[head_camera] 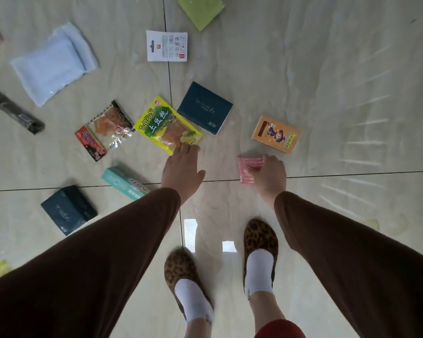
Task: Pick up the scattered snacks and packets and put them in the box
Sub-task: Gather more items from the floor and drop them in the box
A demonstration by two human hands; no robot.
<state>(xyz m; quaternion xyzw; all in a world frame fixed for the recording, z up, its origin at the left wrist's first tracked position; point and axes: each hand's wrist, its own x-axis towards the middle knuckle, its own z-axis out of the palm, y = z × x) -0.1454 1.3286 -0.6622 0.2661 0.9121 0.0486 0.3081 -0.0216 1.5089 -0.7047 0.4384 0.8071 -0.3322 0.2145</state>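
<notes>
— What could be going wrong from here?

— I'm bending over the floor (pixel 327 81) with both arms down, and the box isn't showing anywhere in my view, so I'm judging I'll be carrying things some way. My right hand (pixel 270 173) is pinching only the right edge of the pink packet (pixel 248 167); the wrapper looks thin and slick, so it could be slipping out once I'm lifting. My left hand (pixel 182 168) is only reaching the near corner of the yellow snack packet (pixel 167 124), so I could be pushing the flat bag along the tiles rather than getting under it.

— And your fingers?

— On the left they're lying nearly straight, tips touching that yellow corner, gripping nothing. On the right they're curling round the pink packet, holding it just above or on the floor; I can't tell which.

— The rest?

— Still scattered: an orange box (pixel 275 134) just beyond my right hand, a dark blue packet (pixel 204 107) beside the yellow one, a red snack packet (pixel 104 130) further left.
</notes>
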